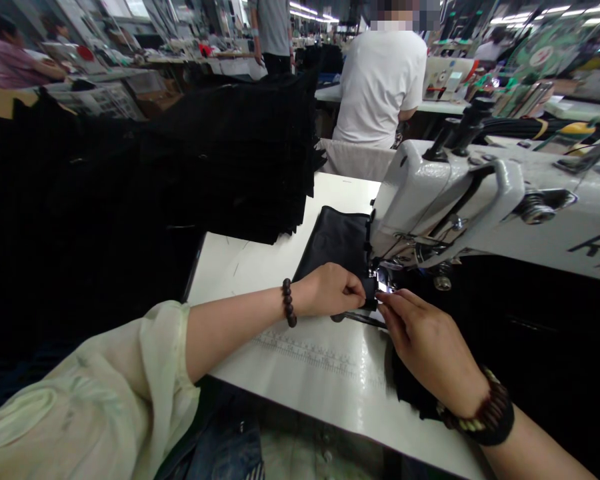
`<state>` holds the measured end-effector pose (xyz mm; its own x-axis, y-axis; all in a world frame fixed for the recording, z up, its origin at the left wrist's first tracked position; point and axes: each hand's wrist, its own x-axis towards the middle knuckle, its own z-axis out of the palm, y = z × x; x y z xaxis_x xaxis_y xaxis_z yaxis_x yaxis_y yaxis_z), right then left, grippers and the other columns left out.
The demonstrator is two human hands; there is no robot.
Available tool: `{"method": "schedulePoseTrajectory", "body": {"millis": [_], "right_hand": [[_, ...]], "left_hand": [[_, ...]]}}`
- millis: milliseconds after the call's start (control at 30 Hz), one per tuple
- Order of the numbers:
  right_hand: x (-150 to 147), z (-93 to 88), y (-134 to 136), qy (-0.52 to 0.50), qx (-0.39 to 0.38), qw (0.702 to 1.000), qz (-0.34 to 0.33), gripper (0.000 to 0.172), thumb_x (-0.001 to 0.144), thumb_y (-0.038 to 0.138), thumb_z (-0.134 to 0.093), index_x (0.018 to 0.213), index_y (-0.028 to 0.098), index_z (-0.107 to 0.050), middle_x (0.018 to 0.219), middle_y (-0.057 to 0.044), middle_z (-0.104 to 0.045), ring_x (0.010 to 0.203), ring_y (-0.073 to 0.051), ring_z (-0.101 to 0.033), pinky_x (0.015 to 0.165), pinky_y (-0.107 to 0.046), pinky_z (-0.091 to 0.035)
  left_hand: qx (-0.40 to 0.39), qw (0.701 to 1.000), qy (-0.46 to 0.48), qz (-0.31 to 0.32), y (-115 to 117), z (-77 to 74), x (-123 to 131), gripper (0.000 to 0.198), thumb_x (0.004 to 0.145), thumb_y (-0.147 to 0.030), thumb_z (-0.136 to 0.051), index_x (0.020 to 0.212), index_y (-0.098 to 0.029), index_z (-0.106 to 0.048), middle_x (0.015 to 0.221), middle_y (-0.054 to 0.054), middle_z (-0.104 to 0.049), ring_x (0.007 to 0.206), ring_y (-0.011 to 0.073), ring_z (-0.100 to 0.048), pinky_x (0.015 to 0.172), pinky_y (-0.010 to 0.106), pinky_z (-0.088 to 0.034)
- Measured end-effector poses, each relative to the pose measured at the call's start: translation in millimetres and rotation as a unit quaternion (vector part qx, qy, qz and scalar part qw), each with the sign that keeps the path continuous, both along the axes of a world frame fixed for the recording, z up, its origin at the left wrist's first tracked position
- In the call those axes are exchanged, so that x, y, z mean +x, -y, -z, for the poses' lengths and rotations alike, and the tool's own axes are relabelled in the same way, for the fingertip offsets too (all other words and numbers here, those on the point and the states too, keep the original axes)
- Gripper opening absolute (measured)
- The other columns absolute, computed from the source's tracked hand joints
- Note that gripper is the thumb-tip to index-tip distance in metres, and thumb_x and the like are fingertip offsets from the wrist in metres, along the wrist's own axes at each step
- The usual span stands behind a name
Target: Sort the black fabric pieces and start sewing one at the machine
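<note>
A piece of black fabric lies on the white table, its right edge under the needle area of a white sewing machine. My left hand is closed, pinching the fabric's near corner just left of the presser foot. Close by on the right, my right hand pinches the same near edge beside the lit needle area. Its fingertips almost meet those of the left hand. The exact grip of the right fingertips is partly hidden.
A tall stack of black fabric fills the left side. More dark cloth lies right of my right hand. A printed ruler runs along the table. Ahead, a person in a white shirt sits with their back to me.
</note>
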<state>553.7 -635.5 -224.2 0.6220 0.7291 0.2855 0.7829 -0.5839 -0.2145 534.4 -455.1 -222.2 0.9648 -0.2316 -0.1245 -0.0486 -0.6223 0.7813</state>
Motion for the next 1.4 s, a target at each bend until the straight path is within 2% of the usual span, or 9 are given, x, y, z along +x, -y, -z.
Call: {"method": "schedulePoseTrajectory", "body": {"millis": [100,267,400,533,733,1000,1167,1400], "right_hand": [[-1,0.4,-1,0.011,-0.011,1.000,0.009,0.020,0.085,0.027,-0.045,0.087,0.014,-0.061,0.081,-0.007,-0.062,0.067,-0.018,-0.060,0.057,-0.027,-0.046],[-2,3.8,4,0.019,-0.014,0.999,-0.033,0.014,0.083,0.019,-0.047,0.081,0.018,-0.061,0.079,-0.003,-0.062,0.066,-0.015,-0.059,0.059,-0.025,-0.042],[-4,6.4,6,0.034,0.001,0.996,-0.082,0.017,0.083,0.014,-0.045,0.078,0.019,-0.061,0.073,-0.002,-0.058,0.064,-0.014,-0.053,0.059,-0.025,-0.038],[-9,8.7,6,0.064,-0.010,0.990,-0.126,0.021,0.081,0.007,-0.044,0.068,0.018,-0.057,0.067,-0.001,-0.053,0.060,-0.015,-0.045,0.058,-0.027,-0.032],[-13,7.6,5,0.102,-0.020,0.984,-0.144,0.023,0.079,0.002,-0.041,0.074,0.018,-0.057,0.071,-0.002,-0.054,0.064,-0.015,-0.045,0.062,-0.028,-0.030],[-13,11.2,3,0.135,-0.070,0.984,-0.095,0.022,0.074,0.002,-0.043,0.075,0.016,-0.059,0.072,-0.004,-0.052,0.065,-0.017,-0.045,0.061,-0.030,-0.032],[-13,12.9,1,0.166,-0.096,0.979,-0.065,0.023,0.070,0.002,-0.046,0.084,0.013,-0.061,0.071,-0.006,-0.053,0.062,-0.017,-0.045,0.057,-0.029,-0.036],[-12,18.3,1,0.182,-0.114,0.975,-0.064,0.030,0.065,0.000,-0.049,0.091,0.007,-0.062,0.078,-0.010,-0.058,0.067,-0.019,-0.051,0.060,-0.032,-0.047]], "left_hand": [[0.016,0.997,0.067,0.017,2,3.5,-3,0.014,0.071,-0.014,-0.055,0.076,-0.011,-0.067,0.067,0.001,-0.064,0.058,0.0095,-0.057,0.053,0.017,-0.041],[0.057,0.973,0.219,0.050,3,14.7,-12,0.010,0.070,-0.012,-0.056,0.074,-0.013,-0.066,0.074,0.001,-0.066,0.067,0.0107,-0.059,0.063,0.018,-0.045],[0.126,0.931,0.320,0.120,3,23.8,-16,0.010,0.076,-0.015,-0.054,0.078,-0.013,-0.063,0.079,0.002,-0.066,0.073,0.0120,-0.058,0.069,0.022,-0.046],[0.203,0.881,0.391,0.171,3,27.4,-19,0.013,0.082,-0.018,-0.050,0.078,-0.014,-0.062,0.081,0.001,-0.065,0.072,0.0134,-0.056,0.065,0.026,-0.045],[0.258,0.838,0.443,0.188,5,28.6,-19,0.025,0.086,-0.016,-0.044,0.067,-0.014,-0.060,0.072,0.001,-0.062,0.064,0.0137,-0.052,0.057,0.027,-0.042],[0.275,0.798,0.500,0.191,5,29.6,-8,0.031,0.088,-0.014,-0.039,0.064,-0.013,-0.058,0.065,0.004,-0.059,0.058,0.0145,-0.051,0.051,0.027,-0.041],[0.297,0.795,0.483,0.213,2,27.3,1,0.025,0.086,-0.013,-0.042,0.066,-0.012,-0.057,0.067,0.005,-0.058,0.060,0.0149,-0.051,0.054,0.027,-0.041],[0.339,0.813,0.409,0.238,-1,27.3,7,0.013,0.083,-0.013,-0.048,0.076,-0.010,-0.059,0.081,0.008,-0.062,0.073,0.0166,-0.054,0.064,0.026,-0.046]]}}
